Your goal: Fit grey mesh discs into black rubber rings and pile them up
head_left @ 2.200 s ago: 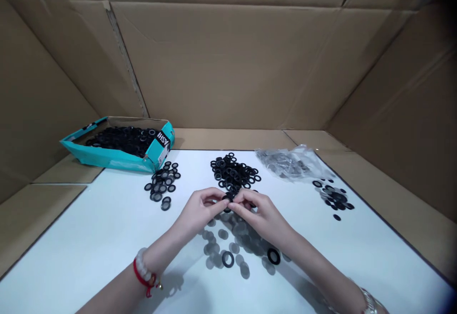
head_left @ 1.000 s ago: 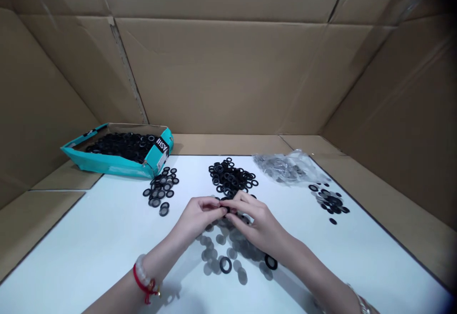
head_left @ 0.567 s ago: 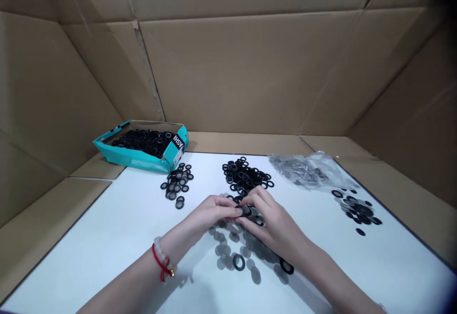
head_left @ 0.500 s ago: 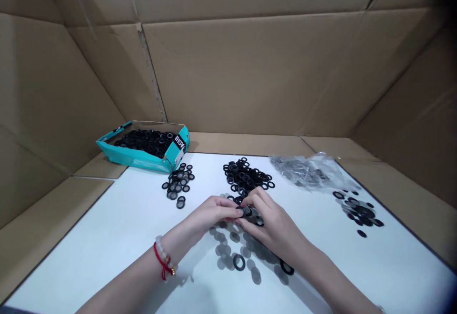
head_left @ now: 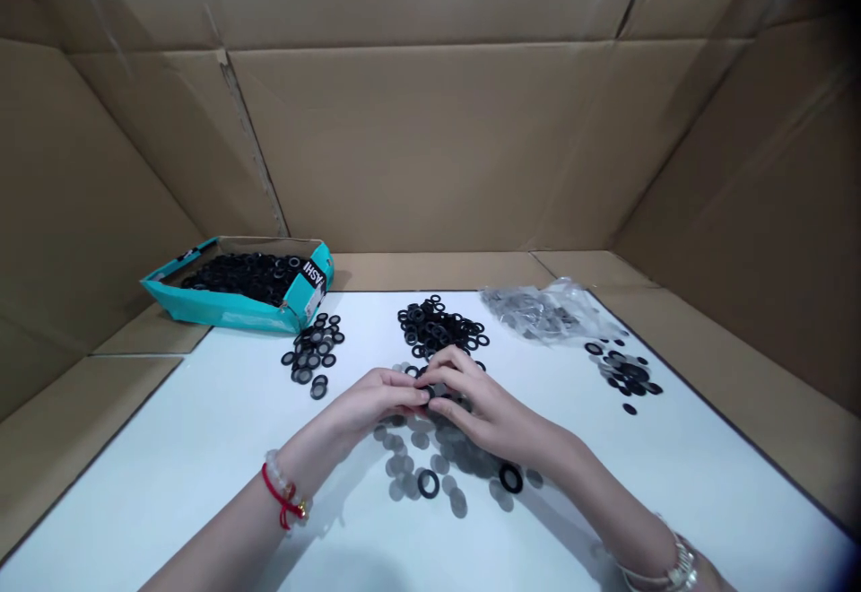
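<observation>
A light, pliable black washer (head_left: 429, 392) is pinched by its rim between the left hand (head_left: 377, 397) and right hand (head_left: 471, 404), held together beside the washer heap (head_left: 437, 327).

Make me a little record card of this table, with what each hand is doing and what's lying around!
Left hand: pinching a black ring
Right hand: fingers at the same black ring
Box: teal cardboard box of black rings
Piles: black ring piles at left, middle and right
Bag: clear plastic bag of grey pieces
Under the hands: grey see-through discs
Table: white top
Left wrist: red string bracelet
</observation>
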`<control>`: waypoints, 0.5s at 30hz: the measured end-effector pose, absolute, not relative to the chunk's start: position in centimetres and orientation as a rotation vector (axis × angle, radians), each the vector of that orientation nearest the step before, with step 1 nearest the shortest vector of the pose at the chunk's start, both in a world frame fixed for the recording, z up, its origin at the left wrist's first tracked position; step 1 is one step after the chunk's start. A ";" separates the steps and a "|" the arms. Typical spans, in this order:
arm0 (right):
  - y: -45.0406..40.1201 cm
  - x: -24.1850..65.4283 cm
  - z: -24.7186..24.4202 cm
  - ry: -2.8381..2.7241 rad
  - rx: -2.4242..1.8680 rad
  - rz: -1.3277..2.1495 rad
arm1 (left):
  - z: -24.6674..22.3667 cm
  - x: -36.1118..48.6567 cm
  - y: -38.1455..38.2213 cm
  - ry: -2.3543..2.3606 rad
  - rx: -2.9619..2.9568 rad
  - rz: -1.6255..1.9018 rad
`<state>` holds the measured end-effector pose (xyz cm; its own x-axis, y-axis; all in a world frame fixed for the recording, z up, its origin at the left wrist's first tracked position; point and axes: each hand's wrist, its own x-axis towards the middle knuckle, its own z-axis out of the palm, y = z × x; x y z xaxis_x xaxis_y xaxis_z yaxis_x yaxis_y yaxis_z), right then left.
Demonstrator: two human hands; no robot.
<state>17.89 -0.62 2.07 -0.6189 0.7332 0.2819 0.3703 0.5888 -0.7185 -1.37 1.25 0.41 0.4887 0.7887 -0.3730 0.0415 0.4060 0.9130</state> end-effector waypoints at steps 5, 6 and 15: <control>-0.9 17.4 1.7 -2.203 -0.982 0.765 | 1.3 -2.7 2.1 1.025 1.338 0.463; -1.0 17.4 1.7 -2.216 -1.009 0.743 | 1.7 -3.6 2.7 1.087 1.447 0.452; -0.8 17.5 1.3 -2.414 -1.225 0.334 | 2.2 -12.1 6.3 2.161 2.109 0.481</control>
<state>17.54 -0.79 1.26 -0.5295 0.8105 0.2505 0.7121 0.5851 -0.3881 -12.10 6.28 2.18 -0.0468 0.9864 0.1578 0.9601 0.0009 0.2796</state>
